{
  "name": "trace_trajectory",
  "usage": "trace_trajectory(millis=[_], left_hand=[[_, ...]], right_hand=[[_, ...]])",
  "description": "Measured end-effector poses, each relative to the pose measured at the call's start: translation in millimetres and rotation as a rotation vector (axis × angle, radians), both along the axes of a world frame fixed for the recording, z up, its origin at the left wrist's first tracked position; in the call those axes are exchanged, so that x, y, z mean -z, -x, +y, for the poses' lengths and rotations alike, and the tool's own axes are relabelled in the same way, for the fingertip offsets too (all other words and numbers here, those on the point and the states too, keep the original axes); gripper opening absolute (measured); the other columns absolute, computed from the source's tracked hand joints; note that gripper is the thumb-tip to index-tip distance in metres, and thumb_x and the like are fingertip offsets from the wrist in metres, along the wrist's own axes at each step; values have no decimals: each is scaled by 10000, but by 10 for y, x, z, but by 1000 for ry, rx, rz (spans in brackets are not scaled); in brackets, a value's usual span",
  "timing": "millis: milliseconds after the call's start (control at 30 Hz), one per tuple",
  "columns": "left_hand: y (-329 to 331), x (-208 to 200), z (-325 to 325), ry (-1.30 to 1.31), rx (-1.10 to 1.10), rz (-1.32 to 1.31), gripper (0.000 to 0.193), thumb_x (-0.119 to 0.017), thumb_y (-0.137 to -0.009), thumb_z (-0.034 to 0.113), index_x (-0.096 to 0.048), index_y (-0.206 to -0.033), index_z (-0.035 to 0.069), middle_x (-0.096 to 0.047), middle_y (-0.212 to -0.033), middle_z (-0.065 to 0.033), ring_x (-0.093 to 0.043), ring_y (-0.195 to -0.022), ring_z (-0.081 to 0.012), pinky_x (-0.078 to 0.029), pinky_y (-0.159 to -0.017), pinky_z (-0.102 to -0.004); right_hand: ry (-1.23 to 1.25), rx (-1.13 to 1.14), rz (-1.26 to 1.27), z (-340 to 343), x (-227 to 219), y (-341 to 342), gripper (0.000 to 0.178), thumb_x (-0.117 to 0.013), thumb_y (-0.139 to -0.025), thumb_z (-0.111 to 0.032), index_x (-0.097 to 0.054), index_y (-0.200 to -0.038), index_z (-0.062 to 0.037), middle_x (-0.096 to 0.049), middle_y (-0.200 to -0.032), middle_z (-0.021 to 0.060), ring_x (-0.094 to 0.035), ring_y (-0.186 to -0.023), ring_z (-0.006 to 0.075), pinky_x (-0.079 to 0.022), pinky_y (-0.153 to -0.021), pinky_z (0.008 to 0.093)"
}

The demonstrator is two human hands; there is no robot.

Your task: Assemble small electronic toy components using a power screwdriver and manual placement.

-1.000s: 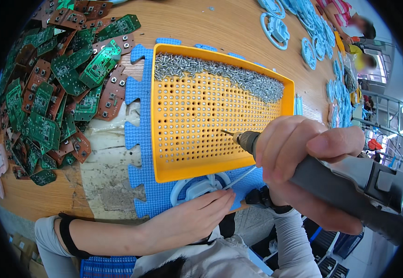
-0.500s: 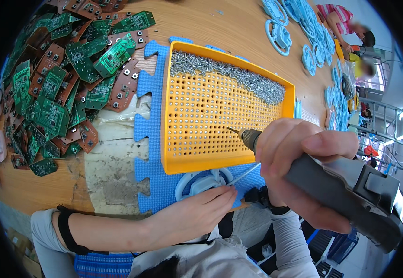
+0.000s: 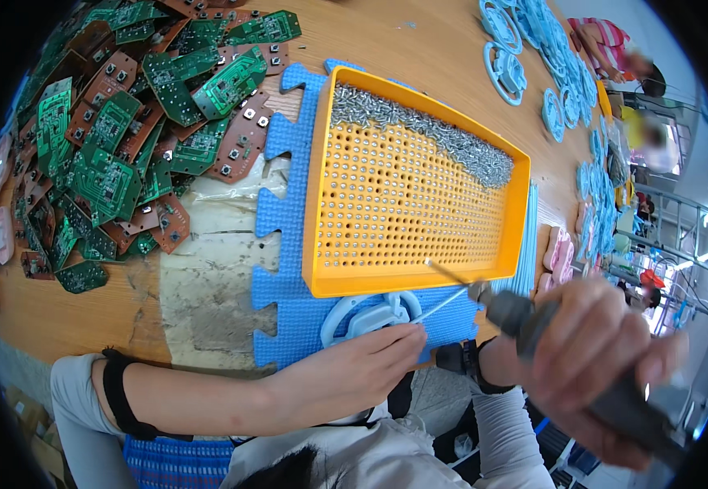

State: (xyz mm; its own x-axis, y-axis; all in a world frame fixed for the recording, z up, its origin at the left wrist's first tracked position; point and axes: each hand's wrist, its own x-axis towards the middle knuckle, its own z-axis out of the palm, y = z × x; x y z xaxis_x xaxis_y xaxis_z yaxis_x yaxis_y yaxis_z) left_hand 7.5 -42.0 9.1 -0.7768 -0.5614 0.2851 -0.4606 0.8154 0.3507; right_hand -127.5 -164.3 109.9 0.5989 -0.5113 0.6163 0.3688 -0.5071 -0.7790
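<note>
My right hand [image 3: 590, 350], blurred by motion, is wrapped round a dark electric screwdriver [image 3: 533, 322]. Its thin bit slants to the left, with the tip over the near edge of a yellow tray [image 3: 313, 281]. A small pale spot shows at the tip; whether it is a screw I cannot tell. The tray's perforated plate holds rows of screws, with loose screws [image 3: 452, 147] heaped along its far side. My left hand [image 3: 378, 359] is closed with its fingertips pinched on a thin light blue stick [image 3: 442, 305]. Beside it lies a light blue ring-shaped plastic part [image 3: 370, 316], partly hidden by the fingers.
Green and brown circuit boards [image 3: 101, 179] are piled at the left. A blue foam mat [image 3: 277, 277] lies under the tray. More blue sticks [image 3: 527, 244] and pink parts [image 3: 558, 253] are right of it. Blue plastic parts [image 3: 562, 73] cover the far right; people sit beyond.
My right hand and the screwdriver have moved right and down, and the bit tip now points at the tray's near edge. The view has shifted slightly. My left hand keeps its pinch.
</note>
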Motion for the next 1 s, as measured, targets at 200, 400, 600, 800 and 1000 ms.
trace_trajectory(millis=[200,400,600,800,1000], left_hand=[[9,16,12,32,58,-108,375,-499,-840,162,-605,-1162,1,-564,-1215,-70,-460,-1223,-187,-305,-1095,-336],[-101,-46,28,38,-4,-84,284,-520,-833,204,-679,-1032,79,-576,-1125,-16,-480,-1132,-143,-332,-991,-297],[-28,46,55,76,-8,-75,180,-531,-828,204,-676,-916,142,-554,-971,26,-496,-1001,-117,-330,-812,-260],[-50,-31,47,-17,47,-62,167,-523,-825,186,-677,-875,142,-567,-945,12,-514,-990,-136,-332,-854,-283],[-129,-40,77,-105,51,-63,164,-517,-822,171,-677,-842,143,-579,-924,0,-528,-982,-153,-333,-888,-302]], right_hand=[[-200,-409,-78,141,154,-188,228,-619,-882,-122,-446,-970,-2,-625,-661,201,-632,-520,258,-528,-421,372],[-83,-295,-157,213,339,-367,315,-636,-884,-201,-423,-977,10,-537,-608,124,-553,-489,224,-477,-411,330],[-271,-294,-60,196,310,-270,210,-600,-882,-87,-420,-955,-6,-636,-680,188,-624,-519,279,-532,-455,370],[-219,-155,-34,392,318,-461,134,-574,-849,-2,-446,-871,31,-570,-595,167,-533,-434,234,-448,-395,338],[-255,-158,-132,386,415,-479,79,-576,-785,81,-498,-798,76,-520,-551,147,-461,-390,202,-376,-358,309]])
